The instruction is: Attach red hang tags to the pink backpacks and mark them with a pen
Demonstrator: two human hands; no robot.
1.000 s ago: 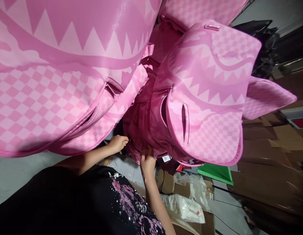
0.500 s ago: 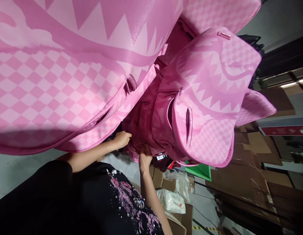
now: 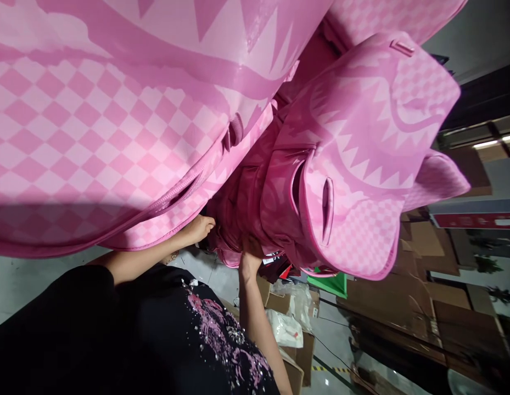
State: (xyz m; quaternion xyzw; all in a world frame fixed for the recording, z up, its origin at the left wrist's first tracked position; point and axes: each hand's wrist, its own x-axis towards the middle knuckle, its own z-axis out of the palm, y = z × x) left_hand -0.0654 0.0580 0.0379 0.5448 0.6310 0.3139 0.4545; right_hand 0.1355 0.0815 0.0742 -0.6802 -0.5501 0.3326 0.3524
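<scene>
Shaded pink bags (image 3: 238, 200): glossy-looking layers, set in the dim gap between the near bag (image 3: 94, 120) and the second bag (image 3: 362, 137); number not countable, as folds and shadow ran together.
Handling: probably light for their bulk, soft in the body, somewhat stiffer along seams and edges; the smooth facing seemed likely to slip under a loose touch, though nothing looked fragile.
Best hold: judged to be a seam or lower edge, firmly pinched, rather than a slick flat panel.
Left hand (image 3: 204, 227): one; fingers curled in at the left edge of the shaded pink bags; whether material was pinched could not be told.
Right hand (image 3: 250, 255): one; fingers raised against their lower part, tips lost in shadow; grip could not be told.
Near bag: one, large, with chequered and toothed print.
Second bag: one, matching print, front slit (image 3: 328, 211) and gaping side opening.
Further pink panels: two; a chequered one (image 3: 394, 16) above, a pointed one (image 3: 438, 181) beyond.
Green container (image 3: 329, 284): one, partly hidden beneath the second bag.
White package (image 3: 284, 329): one, beside cardboard.
Cardboard boxes (image 3: 411, 323): several, overlapping, not countable.
Floor (image 3: 205, 266): grey, tiled.
</scene>
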